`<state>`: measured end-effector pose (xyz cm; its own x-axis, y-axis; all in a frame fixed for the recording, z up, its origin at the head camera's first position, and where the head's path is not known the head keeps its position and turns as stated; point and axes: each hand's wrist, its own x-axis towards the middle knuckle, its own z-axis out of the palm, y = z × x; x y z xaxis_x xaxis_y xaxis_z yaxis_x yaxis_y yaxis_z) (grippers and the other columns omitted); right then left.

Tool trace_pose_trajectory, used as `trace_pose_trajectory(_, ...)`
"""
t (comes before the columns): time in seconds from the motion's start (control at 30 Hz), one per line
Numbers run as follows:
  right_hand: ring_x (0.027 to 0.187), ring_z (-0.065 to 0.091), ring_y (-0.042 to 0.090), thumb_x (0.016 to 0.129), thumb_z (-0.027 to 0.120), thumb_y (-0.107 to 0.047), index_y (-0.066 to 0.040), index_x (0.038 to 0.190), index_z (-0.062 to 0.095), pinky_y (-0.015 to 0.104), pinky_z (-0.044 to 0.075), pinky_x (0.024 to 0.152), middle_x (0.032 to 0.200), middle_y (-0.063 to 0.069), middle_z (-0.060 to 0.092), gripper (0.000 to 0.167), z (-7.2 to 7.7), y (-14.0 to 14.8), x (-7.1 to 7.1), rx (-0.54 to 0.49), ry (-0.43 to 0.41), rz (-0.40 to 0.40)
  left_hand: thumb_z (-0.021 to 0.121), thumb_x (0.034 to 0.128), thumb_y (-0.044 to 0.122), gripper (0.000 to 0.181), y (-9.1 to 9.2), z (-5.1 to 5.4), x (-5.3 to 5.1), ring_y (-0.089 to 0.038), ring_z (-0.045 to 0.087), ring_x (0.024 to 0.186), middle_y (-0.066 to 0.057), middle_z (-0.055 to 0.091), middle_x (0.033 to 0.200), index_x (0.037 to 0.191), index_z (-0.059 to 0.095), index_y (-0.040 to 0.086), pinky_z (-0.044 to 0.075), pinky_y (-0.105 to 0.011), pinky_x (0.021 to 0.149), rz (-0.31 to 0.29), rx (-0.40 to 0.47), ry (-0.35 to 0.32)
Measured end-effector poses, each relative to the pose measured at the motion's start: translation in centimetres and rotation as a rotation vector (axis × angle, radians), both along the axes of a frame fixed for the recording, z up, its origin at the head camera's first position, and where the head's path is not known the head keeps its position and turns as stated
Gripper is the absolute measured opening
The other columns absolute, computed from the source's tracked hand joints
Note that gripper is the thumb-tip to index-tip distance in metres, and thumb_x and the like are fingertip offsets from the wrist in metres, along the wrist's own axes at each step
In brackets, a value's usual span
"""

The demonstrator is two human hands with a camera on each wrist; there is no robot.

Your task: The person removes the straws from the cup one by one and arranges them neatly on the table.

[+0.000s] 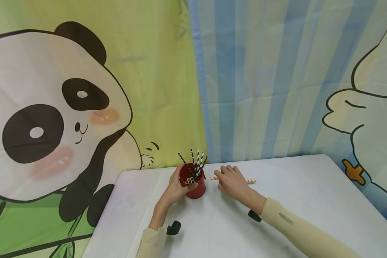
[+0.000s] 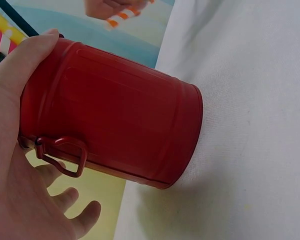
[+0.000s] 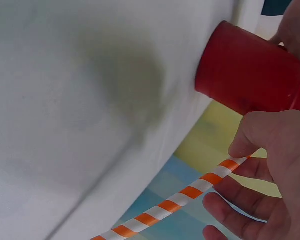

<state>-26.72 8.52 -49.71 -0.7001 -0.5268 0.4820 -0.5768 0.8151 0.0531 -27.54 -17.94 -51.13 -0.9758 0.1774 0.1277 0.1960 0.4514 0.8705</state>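
With thumb and fingers at its rim, my left hand [image 1: 175,187] grips a small red metal bucket [image 1: 197,191] with a wire side handle [image 2: 65,152]. Whether its base touches the table cannot be told. Several paper straws [image 1: 197,169] stick out of it, some black with white dots, some striped; the left wrist view also shows a yellow dotted straw [image 2: 6,26]. To the bucket's right, my right hand [image 1: 233,183] pinches an orange-and-white striped straw [image 3: 169,205] between thumb and fingers near one end. This straw lies roughly level, above its shadow on the table.
A white-covered table [image 1: 296,200] spreads under both hands. Behind it hang a green cloth with a panda picture [image 1: 167,89] and a blue striped cloth [image 1: 254,82]. Dark wrist-worn devices [image 1: 173,228] sit at both wrists.
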Motion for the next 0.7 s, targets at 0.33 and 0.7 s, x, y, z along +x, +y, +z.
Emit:
trace_pose_trajectory(0.33, 0.076, 0.051, 0.026, 0.083, 0.068, -0.010, -0.013, 0.107, 0.066, 0.038, 0.039, 0.068, 0.086, 0.008, 0.060, 0.024, -1.3, -0.7, -1.9, 0.116, -0.059, -0.037, 0.087, 0.0779, 0.032, 0.090, 0.0, 0.0, -0.1, -0.025, 0.048, 0.135, -0.002, 0.053, 0.143, 0.152, 0.035, 0.025, 0.044, -0.055, 0.110, -0.010, 0.008, 0.009)
trace_pose_trajectory(0.7, 0.077, 0.054, 0.028, 0.082, 0.072, -0.012, -0.012, 0.106, 0.066, 0.041, 0.044, 0.068, 0.087, 0.008, 0.062, 0.025, -2.8, -1.3, -3.1, 0.141, -0.079, -0.047, 0.086, 0.0779, 0.036, 0.092, 0.0, 0.1, 0.1, -0.025, 0.045, 0.138, -0.001, 0.051, 0.145, 0.153, 0.033, 0.027, 0.044, -0.056, 0.110, 0.000, 0.012, -0.014)
